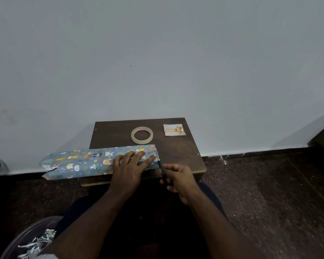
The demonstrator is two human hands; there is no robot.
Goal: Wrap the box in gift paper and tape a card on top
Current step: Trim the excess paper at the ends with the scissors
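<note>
My left hand (128, 165) presses flat on the gift paper (86, 161), lying lengthwise leftward, while my right hand (178, 177) grips scissors (162, 170) at the paper's right end.

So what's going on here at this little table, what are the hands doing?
A person is working on gift wrapping at a small wooden table. The left hand presses flat on patterned gift paper that overhangs the table's left edge. The right hand holds a dark tool, probably scissors, at the paper's right end. A tape roll and a birthday card lie untouched farther back. No box is visible.
</note>
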